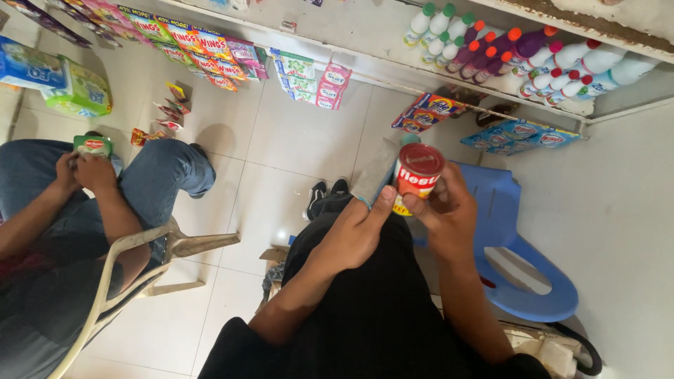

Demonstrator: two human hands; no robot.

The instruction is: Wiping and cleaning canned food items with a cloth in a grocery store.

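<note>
Red-lidded can, tilted, held over lap
</note>
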